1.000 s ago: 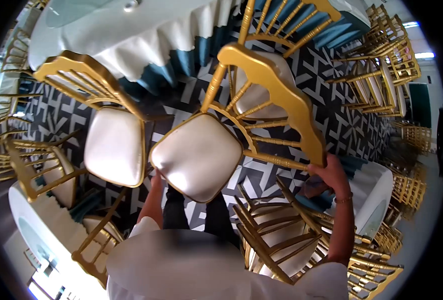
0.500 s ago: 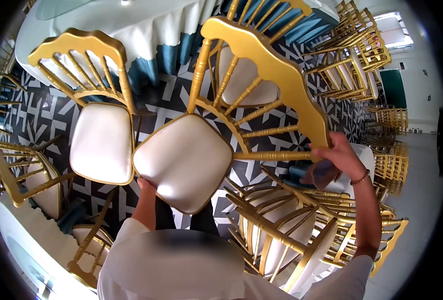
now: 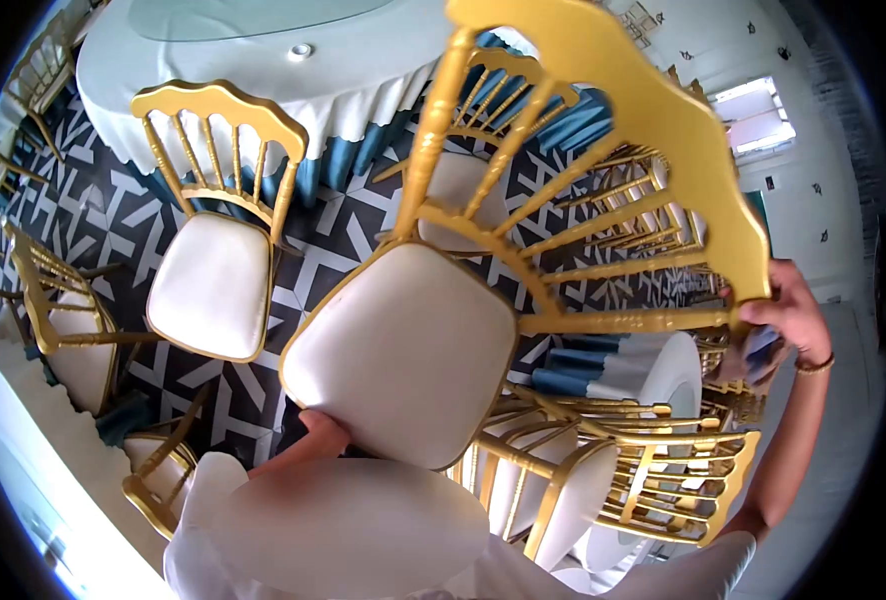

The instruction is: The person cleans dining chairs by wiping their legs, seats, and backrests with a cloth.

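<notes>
A gold chair (image 3: 403, 350) with a white padded seat and a spindled back is held up in front of me, close to the camera. My left hand (image 3: 321, 438) grips the near edge of its seat; the fingers under the seat are hidden. At the outer top corner of the backrest, my right hand (image 3: 791, 315) is closed around the frame. A crumpled greyish-brown cloth (image 3: 758, 355) hangs beneath that hand. To the left, a matching chair (image 3: 208, 290) stands on the patterned floor, apart from the held one.
Behind is a round table (image 3: 243, 60) with a white and teal cloth. Several stacked chairs (image 3: 573, 480) crowd the lower right, near another draped table (image 3: 673, 370). A white-covered table (image 3: 53, 480) lies at lower left with chairs beside it. Another chair (image 3: 458, 190) stands behind the held backrest.
The held chair has come up closer to the camera and its backrest reaches farther right and higher. Both hands have moved with it, keeping their grip. The view has shifted.
</notes>
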Demonstrator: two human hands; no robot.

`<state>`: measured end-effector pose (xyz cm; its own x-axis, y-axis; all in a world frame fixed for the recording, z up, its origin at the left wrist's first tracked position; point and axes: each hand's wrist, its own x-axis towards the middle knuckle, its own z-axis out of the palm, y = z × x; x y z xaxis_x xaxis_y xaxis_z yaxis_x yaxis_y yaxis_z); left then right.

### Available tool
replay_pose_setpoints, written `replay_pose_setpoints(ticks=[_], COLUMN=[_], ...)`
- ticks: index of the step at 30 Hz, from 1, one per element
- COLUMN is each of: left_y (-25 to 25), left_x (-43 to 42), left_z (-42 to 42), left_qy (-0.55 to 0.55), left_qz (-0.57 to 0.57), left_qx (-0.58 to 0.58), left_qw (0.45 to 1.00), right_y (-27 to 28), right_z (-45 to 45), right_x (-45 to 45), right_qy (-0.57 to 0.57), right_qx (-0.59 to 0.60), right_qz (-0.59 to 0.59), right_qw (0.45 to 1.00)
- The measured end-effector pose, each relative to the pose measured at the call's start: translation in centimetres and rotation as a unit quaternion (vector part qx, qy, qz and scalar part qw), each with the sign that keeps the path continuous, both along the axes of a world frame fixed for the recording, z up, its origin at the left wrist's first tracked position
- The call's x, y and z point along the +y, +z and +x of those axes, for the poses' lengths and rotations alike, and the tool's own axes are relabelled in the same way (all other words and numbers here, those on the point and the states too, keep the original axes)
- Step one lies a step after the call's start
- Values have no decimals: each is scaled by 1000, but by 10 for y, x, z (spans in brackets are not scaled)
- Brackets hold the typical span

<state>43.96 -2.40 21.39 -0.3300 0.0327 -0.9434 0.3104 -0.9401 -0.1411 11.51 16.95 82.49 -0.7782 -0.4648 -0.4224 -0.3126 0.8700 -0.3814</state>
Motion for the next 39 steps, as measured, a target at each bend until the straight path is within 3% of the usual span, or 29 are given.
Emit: replay_pose_setpoints(ticks=[2, 4, 8, 9, 10, 12, 16, 18, 20, 25, 28, 30, 33, 34, 35, 37, 39], left_y=[43, 72, 65, 118, 128, 132, 118, 113, 107, 88, 63, 20, -90, -156, -107, 52, 3], left_x=[-5, -22, -24, -41, -44, -40, -11, 16, 45, 94, 108, 123, 151, 161, 149, 104, 126], left_z=[-25, -45, -72, -85, -91, -101, -136, -155, -173, -233, -269, -287, -304, -308, -327, -374, -376], left_qy=[-2, -87, -88, -49, -48, -73, -53, -55, -60, -63, -62, -48, -20, -2, -22, -61, -43], left_qz=[-8, -1, -18, 37, 30, 1, -2, 8, 23, 68, 95, 114, 125, 136, 156, 198, 182], left_qx=[-9, 8, 25, 33, 43, 22, -44, -36, -32, -11, -9, -13, -5, 26, -14, -96, -110], left_qw=[1000, 996, 996, 998, 997, 997, 998, 998, 997, 996, 994, 992, 992, 990, 987, 974, 976], right_y=[34, 57, 94, 104, 114, 134, 141, 156, 152, 154, 147, 142, 123, 117, 109, 88, 70], right_z=[-3, 0, -16, -22, -29, -50, -77, -107, -125, -201, -236, -257, -294, -309, -320, -352, -382], right_x=[3, 6, 7, 2, 1, -7, -25, -32, -28, -57, -71, -84, -91, -98, -105, -114, -117], right_qy=[-2, -50, -40, -39, -40, -23, 37, 125, 146, 263, 296, 304, 240, 199, 217, 216, 208], right_qx=[4, 18, 53, 68, 81, 67, 108, 110, 239, 147, 135, 145, 127, 91, 93, 67, 41], right_qz=[12, -10, -28, -24, -21, 37, -18, 70, 31, 80, 92, 156, 149, 135, 121, 117, 111], right_qw=[1000, 999, 997, 997, 996, 997, 993, 984, 959, 950, 941, 929, 951, 966, 964, 967, 971])
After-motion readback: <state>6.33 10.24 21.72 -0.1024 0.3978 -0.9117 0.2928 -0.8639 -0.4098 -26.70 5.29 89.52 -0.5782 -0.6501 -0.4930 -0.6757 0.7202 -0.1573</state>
